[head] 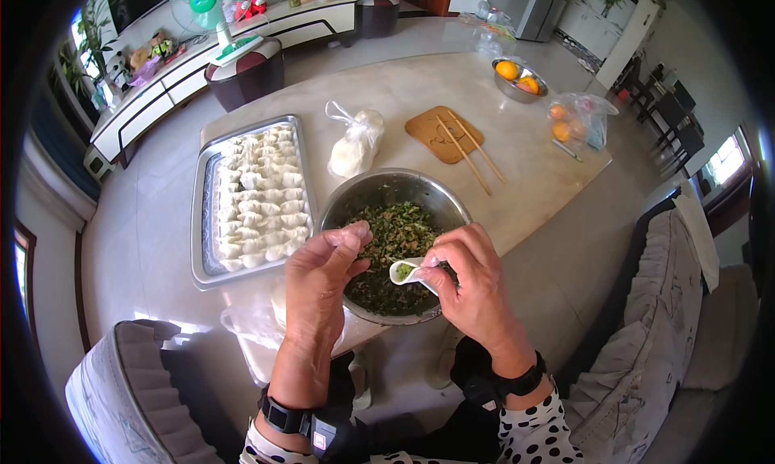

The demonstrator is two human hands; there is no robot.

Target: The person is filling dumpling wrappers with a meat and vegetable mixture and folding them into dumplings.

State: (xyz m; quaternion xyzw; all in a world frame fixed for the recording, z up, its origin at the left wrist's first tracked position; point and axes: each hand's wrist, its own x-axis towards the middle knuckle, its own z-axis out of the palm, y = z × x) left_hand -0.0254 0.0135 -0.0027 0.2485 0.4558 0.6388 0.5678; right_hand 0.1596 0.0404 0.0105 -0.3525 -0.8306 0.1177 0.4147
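Observation:
My right hand (475, 279) pinches a dumpling wrapper (398, 271) by its edge, between thumb and fingers. The wrapper is folded over, and green filling shows in its open end. It hangs above a steel bowl (396, 175) of chopped green and brownish dumpling filling (399, 228). Over the bowl's left side is my left hand (321, 282), thumb and forefinger together, with nothing visible between them. To the left, a metal tray (207, 222) bears rows of folded dumplings (263, 207).
Beyond the bowl are a tied plastic bag of something pale (357, 143) and a wooden board (433, 140) with two chopsticks (463, 152). A fruit bowl (514, 93) and bagged oranges (569, 125) stand far right. Another clear bag (251, 325) lies near the left wrist.

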